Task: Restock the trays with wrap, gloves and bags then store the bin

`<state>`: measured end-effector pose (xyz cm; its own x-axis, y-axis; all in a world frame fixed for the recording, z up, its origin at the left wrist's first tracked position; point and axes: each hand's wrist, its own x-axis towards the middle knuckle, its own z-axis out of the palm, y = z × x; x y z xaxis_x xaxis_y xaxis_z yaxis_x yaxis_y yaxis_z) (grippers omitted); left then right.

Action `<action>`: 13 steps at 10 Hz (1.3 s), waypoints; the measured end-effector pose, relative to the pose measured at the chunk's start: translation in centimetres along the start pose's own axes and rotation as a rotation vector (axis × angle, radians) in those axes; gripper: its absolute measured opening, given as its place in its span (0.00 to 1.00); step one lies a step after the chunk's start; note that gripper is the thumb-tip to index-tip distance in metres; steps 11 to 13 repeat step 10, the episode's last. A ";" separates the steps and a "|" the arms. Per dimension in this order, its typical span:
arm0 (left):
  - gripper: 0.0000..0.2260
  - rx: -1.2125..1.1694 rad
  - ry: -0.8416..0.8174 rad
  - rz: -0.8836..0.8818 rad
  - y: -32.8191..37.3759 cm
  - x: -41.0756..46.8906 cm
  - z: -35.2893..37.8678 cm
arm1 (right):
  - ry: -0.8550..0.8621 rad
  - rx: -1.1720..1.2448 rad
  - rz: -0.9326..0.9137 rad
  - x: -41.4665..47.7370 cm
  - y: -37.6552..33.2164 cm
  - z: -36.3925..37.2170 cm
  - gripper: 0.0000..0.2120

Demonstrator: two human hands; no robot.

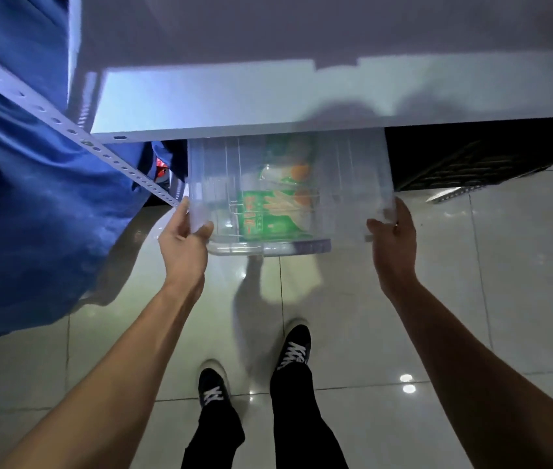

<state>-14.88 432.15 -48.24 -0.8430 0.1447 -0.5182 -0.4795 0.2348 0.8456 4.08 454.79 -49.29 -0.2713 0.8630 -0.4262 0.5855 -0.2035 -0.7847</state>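
A clear plastic bin (pixel 353 184) sits partly under the white shelf board (pixel 268 96), its near end sticking out over the floor. Green and orange packets (pixel 275 211) lie inside it. My left hand (pixel 183 245) grips the bin's near left corner, thumb on the inside of the wall. My right hand (pixel 393 238) holds the near right corner, fingers curled round the rim. The bin's far end is hidden beneath the shelf.
A perforated metal upright (pixel 65 123) slants along the left, with blue cloth (pixel 14 198) hanging behind it. A black crate (pixel 471 157) stands under the shelf to the right. Glossy floor tiles (pixel 471 299) lie below, with my feet (pixel 254 367) on them.
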 end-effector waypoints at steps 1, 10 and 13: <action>0.28 -0.009 0.024 0.044 1.3 1.7 2.3 | -0.012 -0.032 -0.086 2.5 -1.4 0.7 0.33; 0.23 1.520 -0.269 0.544 4.7 0.2 1.2 | -0.343 -1.029 -0.714 3.2 -5.4 -1.1 0.23; 0.23 1.520 -0.269 0.544 4.7 0.2 1.2 | -0.343 -1.029 -0.714 3.2 -5.4 -1.1 0.23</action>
